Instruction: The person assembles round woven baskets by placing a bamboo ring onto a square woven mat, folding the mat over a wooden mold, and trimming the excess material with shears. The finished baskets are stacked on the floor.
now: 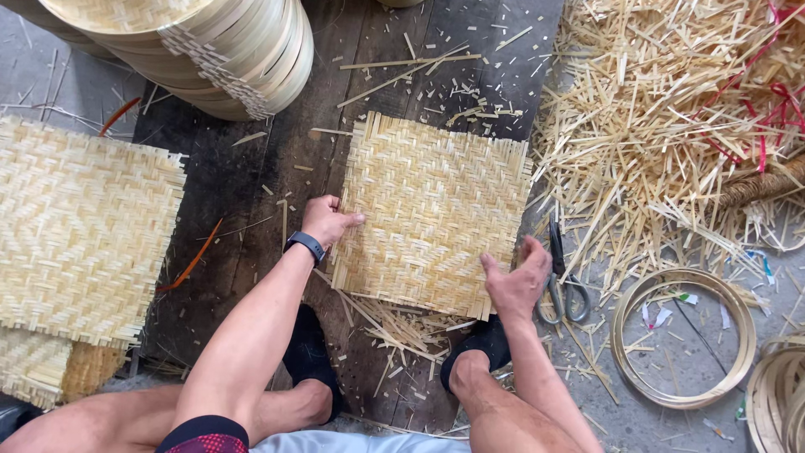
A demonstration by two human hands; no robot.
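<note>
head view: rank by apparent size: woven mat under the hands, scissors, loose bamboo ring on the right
1. woven mat, largest.
2. bamboo ring, clearly smaller than the mat.
3. scissors, smallest; all lie at floor level, so order seems safe.

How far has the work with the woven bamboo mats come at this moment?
Done: square woven bamboo mats lie stacked at left, and finished round bamboo trays are piled at top. In hand: the left hand and right hand press one square woven mat. Left: thin bamboo hoops lie unused beside the scissors.
</note>
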